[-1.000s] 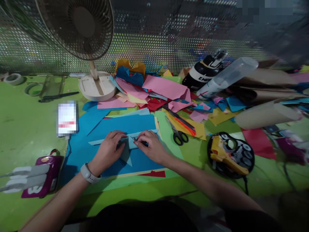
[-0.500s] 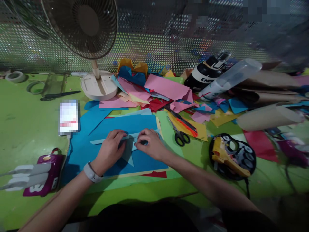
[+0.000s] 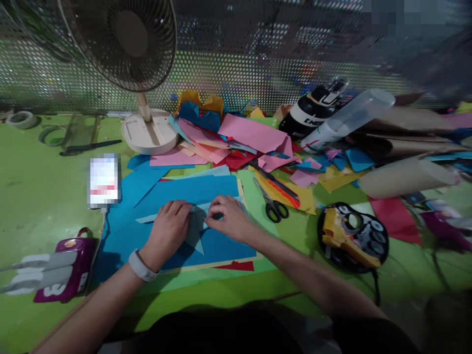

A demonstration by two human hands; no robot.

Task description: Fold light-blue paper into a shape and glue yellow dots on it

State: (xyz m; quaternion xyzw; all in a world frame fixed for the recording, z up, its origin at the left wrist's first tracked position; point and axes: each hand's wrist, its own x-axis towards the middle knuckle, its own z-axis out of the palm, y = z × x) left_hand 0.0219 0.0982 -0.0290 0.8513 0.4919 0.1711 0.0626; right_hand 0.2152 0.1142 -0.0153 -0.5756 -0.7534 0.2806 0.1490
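A folded piece of light blue paper [image 3: 195,237] lies on a stack topped by a dark blue paper sheet [image 3: 217,186]. It has a long narrow strip and a pointed part that hangs toward me. My left hand [image 3: 170,227], with a pale band on the wrist, bends its fingers together over the left part of the light blue paper; its thumb is mostly hidden. On the other side, my right hand [image 3: 229,219] pinches the same paper between thumb and forefinger, the remaining fingers curled.
Scissors [image 3: 276,209] and an orange cutter knife [image 3: 285,191] lie right of the stack. Beyond are paper scraps [image 3: 254,132], a desk fan [image 3: 149,130] and bottles [image 3: 308,115]. A glue gun [image 3: 348,241] rests at right; a phone [image 3: 103,179] and purple power block [image 3: 70,268] at left.
My left hand has turned slightly, its fingers now closer together and its thumb less visible. My right hand keeps its pinch almost in place. The whole view has shifted a little.
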